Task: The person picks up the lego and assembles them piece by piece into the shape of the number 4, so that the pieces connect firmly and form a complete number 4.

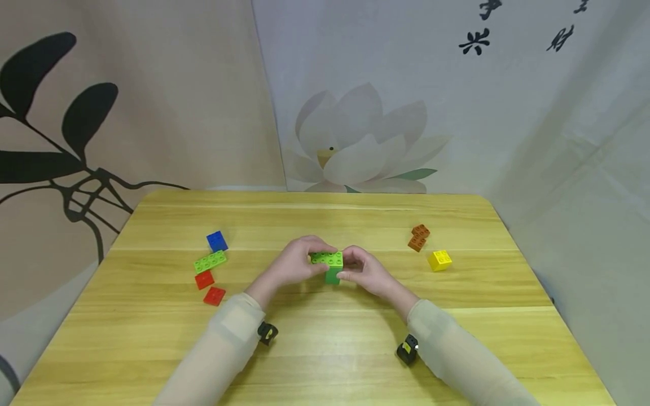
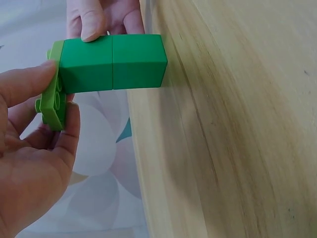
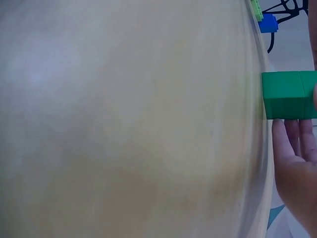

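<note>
Two dark green toy bricks (image 2: 114, 62) stand stacked at the middle of the table, with a light green flat brick (image 1: 327, 259) across the top. One end of the flat brick juts out past the stack toward the left. My left hand (image 1: 299, 260) pinches that overhanging end between thumb and fingers, as the left wrist view shows. From the other side my right hand (image 1: 370, 273) grips the upper dark green brick, thumb on its near face. In the right wrist view, the lower dark green brick (image 3: 283, 96) shows below the fingers, close over the tabletop.
On the left lie a blue brick (image 1: 217, 241), another light green flat brick (image 1: 210, 261) and two red flat bricks (image 1: 204, 279). To the right are two brown bricks (image 1: 417, 243) and a yellow brick (image 1: 439, 260). A printed curtain (image 1: 203, 101) hangs behind the wooden table (image 1: 325, 349).
</note>
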`<act>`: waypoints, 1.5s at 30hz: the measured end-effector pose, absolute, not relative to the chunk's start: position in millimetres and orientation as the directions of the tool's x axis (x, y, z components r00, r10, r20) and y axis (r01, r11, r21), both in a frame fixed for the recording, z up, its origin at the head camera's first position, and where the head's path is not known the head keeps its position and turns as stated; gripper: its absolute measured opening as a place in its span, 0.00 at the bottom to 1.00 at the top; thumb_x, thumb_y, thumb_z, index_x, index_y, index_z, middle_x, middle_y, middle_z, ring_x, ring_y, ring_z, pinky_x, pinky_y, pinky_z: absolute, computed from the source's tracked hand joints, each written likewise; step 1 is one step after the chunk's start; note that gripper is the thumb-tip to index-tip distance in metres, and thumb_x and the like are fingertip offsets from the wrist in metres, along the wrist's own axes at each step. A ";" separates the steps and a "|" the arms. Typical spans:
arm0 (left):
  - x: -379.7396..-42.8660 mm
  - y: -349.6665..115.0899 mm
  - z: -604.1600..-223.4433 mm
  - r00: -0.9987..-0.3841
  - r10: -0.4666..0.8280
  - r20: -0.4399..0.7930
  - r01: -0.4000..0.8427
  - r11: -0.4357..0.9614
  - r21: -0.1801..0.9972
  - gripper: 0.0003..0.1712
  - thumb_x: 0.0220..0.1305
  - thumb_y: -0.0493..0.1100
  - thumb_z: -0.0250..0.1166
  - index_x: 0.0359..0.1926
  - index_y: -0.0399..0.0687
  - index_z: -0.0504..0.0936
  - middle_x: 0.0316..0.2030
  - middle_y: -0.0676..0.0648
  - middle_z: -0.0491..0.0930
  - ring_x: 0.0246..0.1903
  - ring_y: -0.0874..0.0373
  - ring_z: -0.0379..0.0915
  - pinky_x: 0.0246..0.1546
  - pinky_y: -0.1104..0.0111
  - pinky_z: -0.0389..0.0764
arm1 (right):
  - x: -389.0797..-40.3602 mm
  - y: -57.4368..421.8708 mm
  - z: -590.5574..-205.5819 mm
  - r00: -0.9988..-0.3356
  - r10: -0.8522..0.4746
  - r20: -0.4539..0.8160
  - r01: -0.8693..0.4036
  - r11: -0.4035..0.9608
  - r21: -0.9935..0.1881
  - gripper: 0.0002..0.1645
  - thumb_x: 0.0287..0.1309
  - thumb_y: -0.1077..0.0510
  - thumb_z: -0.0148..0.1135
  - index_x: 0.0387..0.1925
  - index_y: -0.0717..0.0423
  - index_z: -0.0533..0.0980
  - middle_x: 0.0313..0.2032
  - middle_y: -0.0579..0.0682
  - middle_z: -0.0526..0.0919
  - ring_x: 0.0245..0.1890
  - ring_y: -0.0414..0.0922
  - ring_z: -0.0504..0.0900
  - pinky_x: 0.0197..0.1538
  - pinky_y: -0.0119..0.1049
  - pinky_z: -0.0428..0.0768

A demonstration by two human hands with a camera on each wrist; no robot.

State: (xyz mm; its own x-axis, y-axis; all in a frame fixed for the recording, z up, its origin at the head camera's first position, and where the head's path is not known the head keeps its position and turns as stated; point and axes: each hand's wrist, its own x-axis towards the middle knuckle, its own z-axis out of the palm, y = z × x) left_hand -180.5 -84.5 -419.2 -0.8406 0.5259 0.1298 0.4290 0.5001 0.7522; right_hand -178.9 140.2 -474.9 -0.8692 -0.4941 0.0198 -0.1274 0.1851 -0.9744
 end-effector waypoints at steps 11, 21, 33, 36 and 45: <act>-179.7 -88.4 -422.2 -0.849 0.503 0.162 0.427 0.471 0.772 0.27 0.58 0.36 0.73 0.60 0.39 0.80 0.51 0.43 0.81 0.50 0.51 0.76 0.53 0.59 0.78 | -180.3 139.8 -476.0 -0.884 -0.468 -0.001 -0.099 0.189 -0.977 0.24 0.58 0.68 0.67 0.56 0.66 0.71 0.52 0.59 0.79 0.53 0.54 0.77 0.61 0.45 0.75; -176.6 -116.2 -426.2 -0.877 0.425 0.226 0.412 0.420 0.809 0.32 0.60 0.39 0.72 0.64 0.37 0.74 0.52 0.40 0.81 0.51 0.43 0.76 0.51 0.54 0.79 | -180.7 139.4 -477.3 -0.888 -0.459 -0.022 -0.078 0.198 -0.977 0.26 0.59 0.66 0.68 0.58 0.65 0.71 0.53 0.60 0.79 0.54 0.56 0.77 0.61 0.47 0.75; -165.9 -163.5 -432.8 -0.920 0.336 0.204 0.351 0.471 0.809 0.30 0.63 0.40 0.70 0.65 0.38 0.74 0.52 0.40 0.81 0.52 0.39 0.75 0.52 0.50 0.77 | -179.5 138.8 -472.9 -0.890 -0.453 -0.040 -0.059 0.202 -0.978 0.27 0.58 0.66 0.69 0.58 0.65 0.72 0.54 0.60 0.79 0.55 0.56 0.77 0.60 0.45 0.76; -162.6 -171.2 -436.0 -0.928 0.318 0.193 0.333 0.479 0.812 0.29 0.64 0.40 0.69 0.64 0.38 0.74 0.52 0.40 0.81 0.52 0.39 0.75 0.52 0.49 0.77 | -179.5 138.5 -471.9 -0.891 -0.451 -0.040 -0.059 0.205 -0.977 0.27 0.58 0.66 0.69 0.58 0.65 0.72 0.54 0.59 0.79 0.55 0.55 0.77 0.60 0.45 0.75; -155.4 -186.1 -444.8 -0.936 0.304 0.178 0.312 0.479 0.820 0.28 0.65 0.39 0.68 0.64 0.36 0.74 0.52 0.38 0.81 0.52 0.39 0.75 0.52 0.48 0.77 | -179.0 138.7 -473.9 -0.890 -0.455 -0.034 -0.062 0.196 -0.979 0.28 0.58 0.68 0.68 0.59 0.66 0.71 0.55 0.61 0.78 0.56 0.57 0.76 0.61 0.45 0.75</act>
